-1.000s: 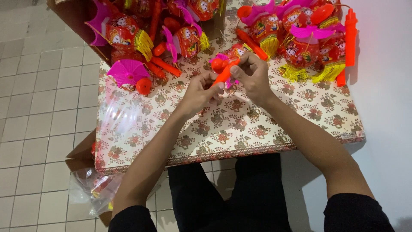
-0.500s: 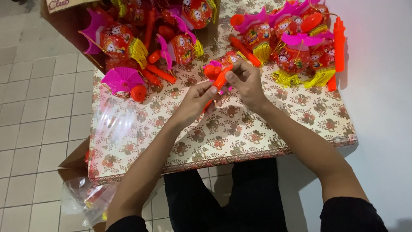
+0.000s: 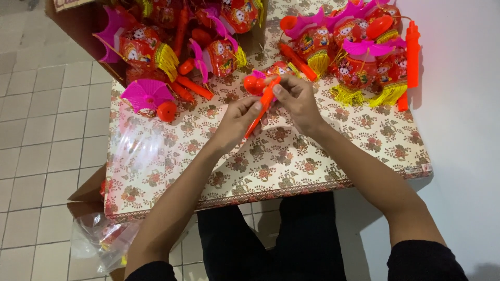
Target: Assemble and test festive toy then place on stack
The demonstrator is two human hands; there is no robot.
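Head view, looking down on a table covered with a floral-patterned cloth (image 3: 291, 156). The left hand (image 3: 237, 120) and the right hand (image 3: 298, 101) meet above the cloth, both gripping a slim orange plastic stick (image 3: 262, 104) with a rounded orange end, tilted diagonally. Finished red paper lanterns with pink tops and yellow tassels (image 3: 364, 62) lie in a heap at the far right; more fill an open cardboard box (image 3: 78, 26) at the far left. A pink pleated lantern top (image 3: 146, 94) lies on the cloth near a sheet of clear plastic wrap (image 3: 135, 148).
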